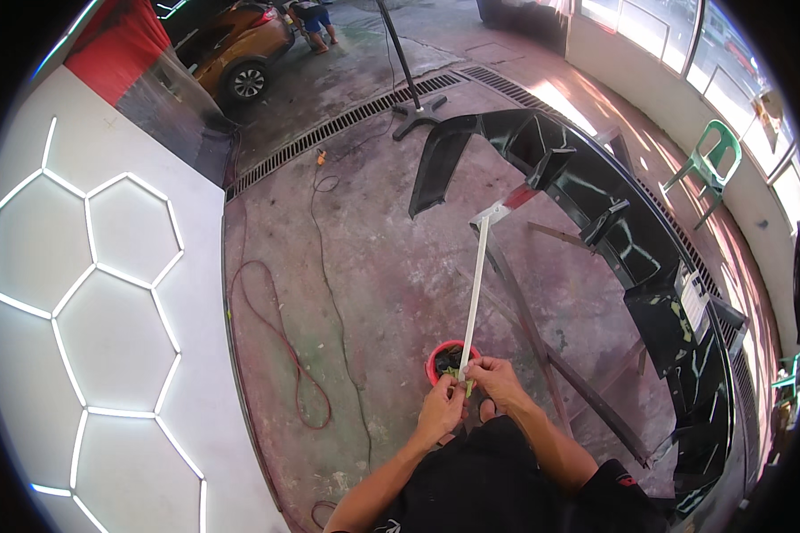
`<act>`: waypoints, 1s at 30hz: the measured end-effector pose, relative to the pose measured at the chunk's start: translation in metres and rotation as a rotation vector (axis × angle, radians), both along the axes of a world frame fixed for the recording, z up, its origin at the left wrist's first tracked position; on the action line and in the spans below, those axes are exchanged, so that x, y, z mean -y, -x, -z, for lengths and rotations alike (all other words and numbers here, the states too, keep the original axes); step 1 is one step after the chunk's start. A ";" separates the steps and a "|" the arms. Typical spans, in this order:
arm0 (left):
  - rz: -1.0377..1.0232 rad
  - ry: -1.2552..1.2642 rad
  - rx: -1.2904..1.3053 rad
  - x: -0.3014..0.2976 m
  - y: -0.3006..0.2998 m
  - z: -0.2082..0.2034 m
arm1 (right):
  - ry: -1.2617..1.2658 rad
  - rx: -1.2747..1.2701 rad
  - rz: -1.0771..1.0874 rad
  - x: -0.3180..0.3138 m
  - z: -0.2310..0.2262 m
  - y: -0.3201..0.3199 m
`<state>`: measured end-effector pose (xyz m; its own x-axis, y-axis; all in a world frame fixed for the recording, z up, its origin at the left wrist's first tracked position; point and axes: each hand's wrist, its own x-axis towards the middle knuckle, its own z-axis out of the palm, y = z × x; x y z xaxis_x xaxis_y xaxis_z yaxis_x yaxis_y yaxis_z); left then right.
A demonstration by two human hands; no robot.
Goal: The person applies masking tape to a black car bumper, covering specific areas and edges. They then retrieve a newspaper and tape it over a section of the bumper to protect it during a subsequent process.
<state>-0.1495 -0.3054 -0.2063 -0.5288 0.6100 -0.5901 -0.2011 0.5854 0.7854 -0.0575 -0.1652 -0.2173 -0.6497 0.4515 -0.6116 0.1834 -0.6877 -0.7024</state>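
A long, narrow white strip (476, 289) runs up and away from my hands, its far end overlapping a pale metal bar with a red end (508, 206) in the picture. My left hand (442, 409) pinches the strip's near end. Close beside it, my right hand (498, 382) is closed on the same end, fingertips together. Small yellow-green scraps (469, 388) show at my fingertips; whether they belong to the strip I cannot tell. Below and just beyond my hands stands a red bucket (432, 362) with dark and yellowish bits inside.
A large black car bumper (636, 244) curves along the right on a metal stand (587, 391). Cables (322, 266) and a red hose (284, 346) lie on the floor at left, beside a wall with hexagonal lights (116, 338). A green chair (707, 164), an orange-brown car (231, 53) and a person (311, 19) are farther off.
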 end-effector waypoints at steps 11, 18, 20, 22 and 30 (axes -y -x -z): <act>0.232 -0.414 -0.769 0.011 0.004 -0.045 | -0.214 0.134 0.079 0.001 -0.011 -0.020; 0.844 -0.525 -1.218 -0.087 0.044 -0.109 | -0.907 0.381 -0.160 -0.027 -0.076 -0.045; 0.993 -0.616 -1.171 -0.112 0.048 -0.119 | -1.023 0.453 -0.184 -0.035 -0.093 -0.047; 1.153 -0.598 -1.087 -0.133 0.048 -0.130 | -1.002 0.477 -0.222 -0.044 -0.111 -0.051; 1.591 -0.527 -0.658 -0.161 0.024 -0.163 | -1.096 0.564 -0.504 -0.047 -0.195 -0.105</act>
<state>-0.1736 -0.1440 -0.0438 0.6471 0.7488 -0.1432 0.6351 -0.4256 0.6446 0.0475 -0.1185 -0.0226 -0.6698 0.6664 -0.3276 0.6960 0.4096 -0.5898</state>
